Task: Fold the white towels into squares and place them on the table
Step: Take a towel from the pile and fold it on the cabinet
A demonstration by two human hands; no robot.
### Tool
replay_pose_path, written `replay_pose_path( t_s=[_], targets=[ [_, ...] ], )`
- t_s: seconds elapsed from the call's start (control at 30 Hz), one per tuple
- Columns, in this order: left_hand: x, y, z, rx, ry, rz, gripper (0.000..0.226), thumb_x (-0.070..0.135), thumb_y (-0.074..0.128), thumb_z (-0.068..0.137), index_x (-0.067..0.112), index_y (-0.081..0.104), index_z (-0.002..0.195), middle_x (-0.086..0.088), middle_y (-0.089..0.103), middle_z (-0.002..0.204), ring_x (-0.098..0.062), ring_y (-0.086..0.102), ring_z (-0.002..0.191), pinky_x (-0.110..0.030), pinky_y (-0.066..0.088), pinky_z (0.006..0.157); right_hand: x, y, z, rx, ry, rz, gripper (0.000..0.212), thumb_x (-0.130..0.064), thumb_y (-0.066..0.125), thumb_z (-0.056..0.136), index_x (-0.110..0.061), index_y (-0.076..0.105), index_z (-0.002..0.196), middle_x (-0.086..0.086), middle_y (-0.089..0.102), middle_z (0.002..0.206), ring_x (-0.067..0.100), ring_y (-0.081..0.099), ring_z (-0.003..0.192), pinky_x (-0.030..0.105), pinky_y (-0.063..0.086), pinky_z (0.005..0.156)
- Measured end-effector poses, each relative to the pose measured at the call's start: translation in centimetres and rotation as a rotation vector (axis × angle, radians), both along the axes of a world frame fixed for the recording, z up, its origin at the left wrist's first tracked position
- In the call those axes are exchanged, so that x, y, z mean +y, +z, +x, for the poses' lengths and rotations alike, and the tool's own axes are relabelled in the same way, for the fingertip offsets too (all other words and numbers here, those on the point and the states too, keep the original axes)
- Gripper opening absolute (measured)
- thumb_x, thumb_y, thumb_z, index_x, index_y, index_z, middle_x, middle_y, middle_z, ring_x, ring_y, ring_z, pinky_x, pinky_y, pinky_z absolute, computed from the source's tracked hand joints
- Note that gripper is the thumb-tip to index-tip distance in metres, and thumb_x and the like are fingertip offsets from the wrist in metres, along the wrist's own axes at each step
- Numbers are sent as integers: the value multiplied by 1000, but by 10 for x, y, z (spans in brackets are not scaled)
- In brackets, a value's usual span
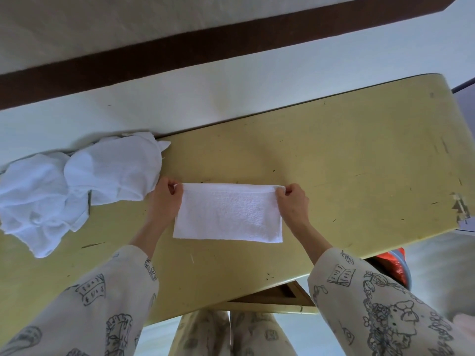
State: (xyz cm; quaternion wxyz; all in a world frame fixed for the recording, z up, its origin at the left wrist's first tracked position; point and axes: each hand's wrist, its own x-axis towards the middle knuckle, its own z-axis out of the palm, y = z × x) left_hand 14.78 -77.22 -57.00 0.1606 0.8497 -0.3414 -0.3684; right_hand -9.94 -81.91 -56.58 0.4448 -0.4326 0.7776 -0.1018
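Note:
A white towel [228, 214], folded into a rectangle, lies flat in the middle of the yellow table [347, 155]. My left hand [165, 199] pinches its far left corner. My right hand [291, 201] pinches its far right corner. Both hands hold the far edge just off the tabletop. A heap of crumpled white towels [77, 186] lies at the table's left end, close to my left hand.
The table's right end [460, 209] is chipped and scratched. A red and blue object [394, 265] sticks out below the table's near edge on the right. A wall with a dark brown skirting band [231, 44] runs behind the table.

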Motion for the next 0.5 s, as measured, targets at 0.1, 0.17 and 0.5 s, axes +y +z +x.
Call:
replay_pose_path(
  t_s=[0.1, 0.17, 0.5],
  targets=[
    [2, -1, 1, 10, 14, -29, 9, 21, 47, 94, 12, 50, 94, 7, 48, 72, -5, 44, 62, -19, 32, 53, 0, 1, 0, -12, -1, -21, 14, -20, 44, 93, -8, 50, 93, 2, 54, 83, 18, 47, 72, 27, 35, 53],
    [2, -3, 2, 17, 24, -35, 9, 22, 48, 93, 13, 50, 94, 7, 50, 74, -6, 46, 64, -20, 33, 54, 0, 0, 1, -11, -13, -34, 17, -24, 44, 93, -8, 50, 91, 2, 54, 82, 18, 47, 72, 30, 34, 58],
    [2, -2, 3, 18, 14, -64, 9, 22, 50, 93, 13, 51, 92, 9, 51, 74, -13, 49, 71, -24, 36, 63, -2, -5, 3, 153, 66, -128, 12, -16, 45, 92, -9, 55, 93, 7, 61, 93, 21, 52, 79, 30, 39, 66]
  ],
)
